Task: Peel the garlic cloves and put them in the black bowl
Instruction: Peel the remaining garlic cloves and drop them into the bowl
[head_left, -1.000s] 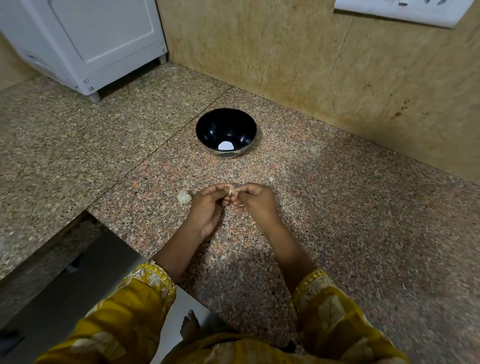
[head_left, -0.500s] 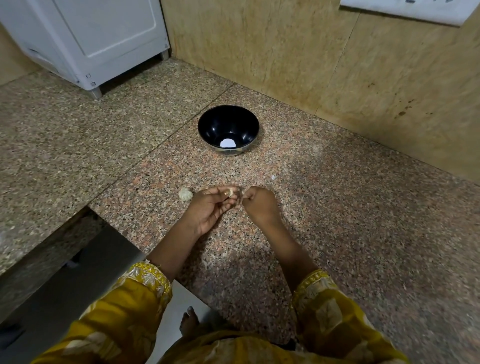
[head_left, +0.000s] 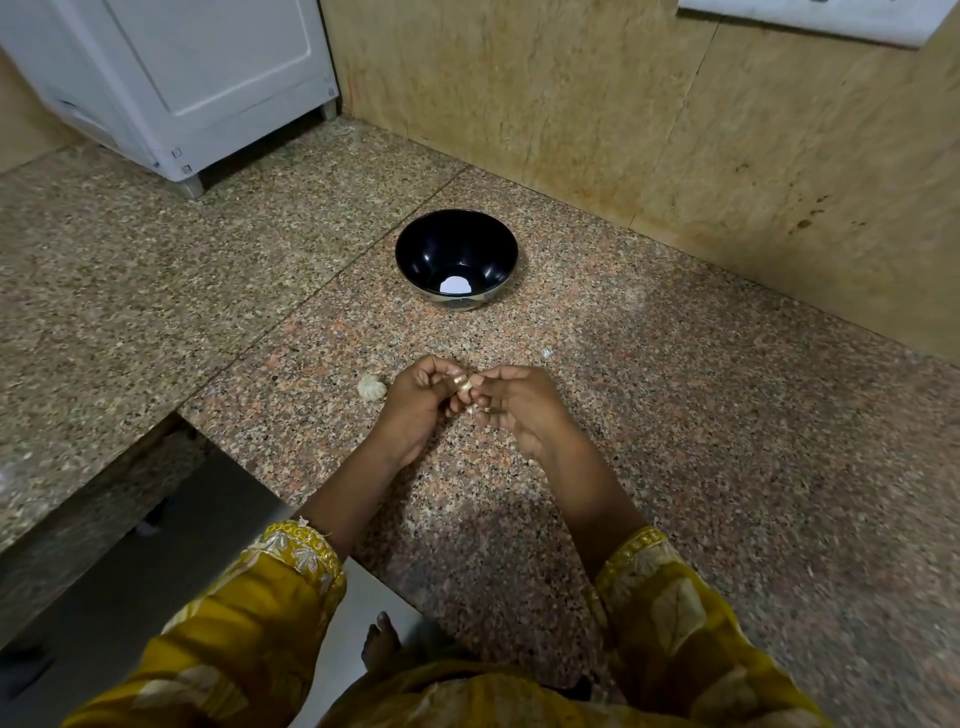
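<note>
— Right hand (head_left: 519, 408) has come back in since half a second ago. Then it sat a little apart from the garlic clove (head_left: 462, 385); now its thumb and forefinger meet the left hand (head_left: 415, 402) on it again.

— So both grips are on it?

— Yes. Left grip is narrow, pinching the clove from its side. Right grip is narrow too, nipping the clove's other end, both over the tabletop (head_left: 701, 493). I read it as another pull at the skin, so peeling is under way and not done (a thin shred seems to hang beneath the fingers, too small to be sure).

— Anything else waiting?

— Just beside the left hand, on its outer side, lies a pale lump of garlic (head_left: 372, 387), unpeeled by the look of it. A small scrap of skin (head_left: 546, 354) lies a bit beyond the right hand.

— And the bowl?

— Farther on, well apart from the hands, the black bowl (head_left: 426, 249) stands upright. A white patch shows at its bottom; peeled clove or glare, I cannot tell.

— The room?

— Speckled pink-brown granite, with a seam running to a greyer slab on the left. Behind the bowl rises a tan stone wall (head_left: 623, 130), and a white appliance (head_left: 197, 78) stands in the far left corner.
</note>
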